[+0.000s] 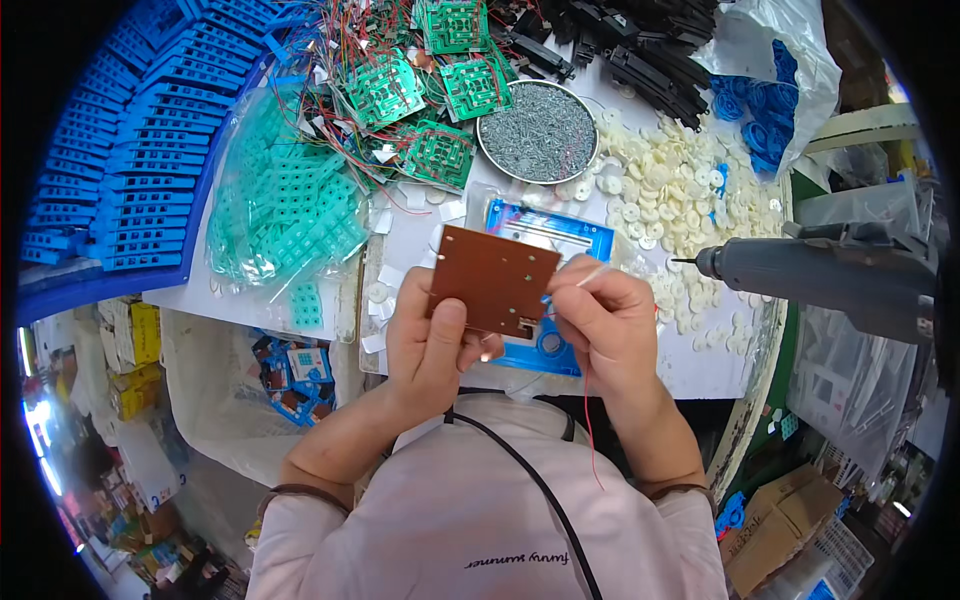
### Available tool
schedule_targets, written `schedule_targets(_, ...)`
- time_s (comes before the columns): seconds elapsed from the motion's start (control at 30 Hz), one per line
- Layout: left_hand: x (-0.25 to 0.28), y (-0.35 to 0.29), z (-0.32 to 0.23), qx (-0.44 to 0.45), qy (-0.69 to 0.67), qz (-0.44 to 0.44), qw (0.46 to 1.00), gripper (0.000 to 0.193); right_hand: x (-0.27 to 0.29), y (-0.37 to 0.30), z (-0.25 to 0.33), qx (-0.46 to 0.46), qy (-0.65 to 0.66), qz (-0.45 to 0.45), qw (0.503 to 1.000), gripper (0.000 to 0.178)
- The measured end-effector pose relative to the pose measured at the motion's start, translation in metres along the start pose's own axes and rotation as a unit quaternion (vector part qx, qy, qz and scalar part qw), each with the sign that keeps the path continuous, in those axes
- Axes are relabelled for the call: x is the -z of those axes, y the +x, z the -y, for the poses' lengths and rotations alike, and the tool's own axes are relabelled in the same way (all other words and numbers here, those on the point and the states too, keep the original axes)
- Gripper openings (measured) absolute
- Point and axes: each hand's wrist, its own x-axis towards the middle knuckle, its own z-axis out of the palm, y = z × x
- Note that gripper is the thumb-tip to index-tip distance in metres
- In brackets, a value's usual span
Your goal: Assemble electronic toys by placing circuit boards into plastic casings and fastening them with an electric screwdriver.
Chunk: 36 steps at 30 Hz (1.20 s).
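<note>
Head view: near the tabletop's (330, 300) front edge, the left hand (430, 350) pinches a brown circuit board (492, 280) by its lower edge; the right hand (610, 320) grips a thin red wire (588, 420). The board looks light, stiff, fragile, best held by its edges.

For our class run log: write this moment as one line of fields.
left hand: holds brown circuit board | right hand: pinches at board edge | below: blue frame | right: electric screwdriver

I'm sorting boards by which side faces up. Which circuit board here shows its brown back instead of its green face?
The brown board held in the left hand, over the blue tray. The other boards lie green side up in the wired heap at the table's far end.
</note>
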Motion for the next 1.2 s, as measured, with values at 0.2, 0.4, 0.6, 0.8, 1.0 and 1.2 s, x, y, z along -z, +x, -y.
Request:
schedule_targets(0.2, -0.009, -0.010, 0.005, 0.017, -0.009, -0.063, 0.998, 0.018, 0.000, -0.044, -0.007, -0.165, 0.174, -0.102, 0.965, 0.010)
schedule_targets(0.4, 0.015, -0.029, -0.005, 0.106, 0.244, 0.179, 0.947, 0.011, 0.053, -0.103, 0.026, -0.139, -0.238, 0.097, 0.956, 0.049)
schedule_targets(0.6, 0.001, -0.020, -0.009, -0.064, 0.321, 0.302, 0.895, 0.024, 0.019, -0.068, 0.028, -0.098, -0.374, 0.186, 0.903, 0.096)
schedule_targets(0.8, 0.008, -0.031, -0.029, -0.055, 0.283, 0.285, 0.914, 0.051, 0.023, -0.034, 0.023, 0.060, -0.273, 0.246, 0.928, 0.056)
schedule_targets(1.0, 0.013, -0.046, -0.027, 0.211, 0.120, 0.177, 0.954, 0.093, 0.015, 0.008, 0.020, -0.125, -0.255, 0.042, 0.958, 0.031)
schedule_targets(1.2, 0.021, -0.045, -0.016, 0.295, 0.034, 0.153, 0.943, 0.086, 0.023, 0.041, -0.006, -0.079, -0.377, 0.131, 0.913, 0.039)
